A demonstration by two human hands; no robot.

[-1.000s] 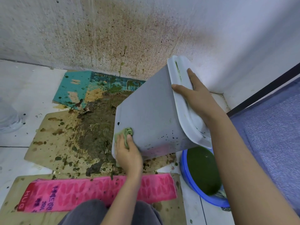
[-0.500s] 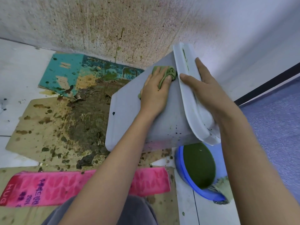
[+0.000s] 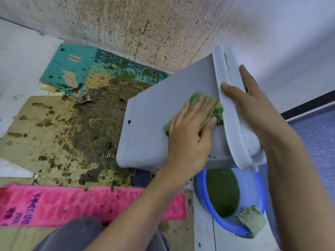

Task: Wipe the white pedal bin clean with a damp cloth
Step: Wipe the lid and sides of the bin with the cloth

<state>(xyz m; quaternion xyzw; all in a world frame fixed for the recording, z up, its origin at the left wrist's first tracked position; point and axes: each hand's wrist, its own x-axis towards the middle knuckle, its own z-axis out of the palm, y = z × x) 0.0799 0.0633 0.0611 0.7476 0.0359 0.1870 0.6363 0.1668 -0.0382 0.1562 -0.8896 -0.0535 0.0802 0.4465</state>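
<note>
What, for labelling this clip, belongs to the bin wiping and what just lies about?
Job: bin; cloth under left hand; right hand steadying bin; basin, likely for rinsing.
Lying about: pink bag; teal box; stained cardboard; spare cloth on basin rim.

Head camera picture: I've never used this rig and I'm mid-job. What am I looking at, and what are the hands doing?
There is only one view, from a camera worn on the person's head, looking down at their own two bare hands; no machine is involved. The white pedal bin is tilted above stained cardboard on the floor. The left hand presses a green cloth flat against the bin's side, beside the lid. The right hand has its grip on the lid, steadying the bin. Below sits a blue basin of green water, with another cloth draped on its rim.
</note>
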